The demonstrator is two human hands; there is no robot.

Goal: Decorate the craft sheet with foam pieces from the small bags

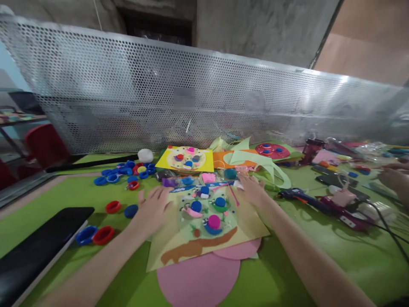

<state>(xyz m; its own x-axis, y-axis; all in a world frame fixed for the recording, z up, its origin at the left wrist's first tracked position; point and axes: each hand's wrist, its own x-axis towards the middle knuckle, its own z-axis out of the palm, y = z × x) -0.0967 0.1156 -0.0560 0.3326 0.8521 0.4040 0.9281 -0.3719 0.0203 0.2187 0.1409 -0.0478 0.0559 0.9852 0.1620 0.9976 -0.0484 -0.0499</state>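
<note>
A pale yellow craft sheet (pixel 252 221) lies in front of me, bearing a light green round piece, blue and pink caps and a brown strip (pixel 198 247). On its left edge rests my left hand (pixel 155 209), fingers spread, holding nothing. My right hand (pixel 251 187) is at the sheet's upper right, beside a small white piece; its fingers are partly hidden and blurred, so their grip is unclear. Beneath the sheet, pink round paper (pixel 198 283) sticks out toward me.
Blue and red rings (pixel 104 234) and a black case (pixel 41 247) lie at left. Behind are a bright yellow card (pixel 207 161) and a perforated metal panel (pixel 153 85). A glue gun (pixel 303 199) and cables sit right, near another person's hand (pixel 394 179).
</note>
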